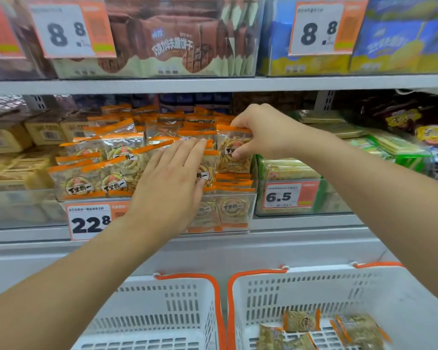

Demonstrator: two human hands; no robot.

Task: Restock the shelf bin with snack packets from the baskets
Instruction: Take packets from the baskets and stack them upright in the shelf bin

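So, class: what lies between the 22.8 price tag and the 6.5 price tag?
Head view: the clear bin front, with orange-edged snack packets behind it, partly hidden by the left hand.

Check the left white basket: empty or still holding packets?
Empty as far as visible: the left basket shows only bare slotted floor and walls, though its near part is out of frame. The right basket holds a few packets.

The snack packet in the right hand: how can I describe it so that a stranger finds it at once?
Start at the clear shelf bin above the price tag reading 22.8, on the middle shelf. At the right end of its heap, the right hand pinches one snack packet. Unlike its neighbours, it stands upright, and fingers grip its orange top edge.
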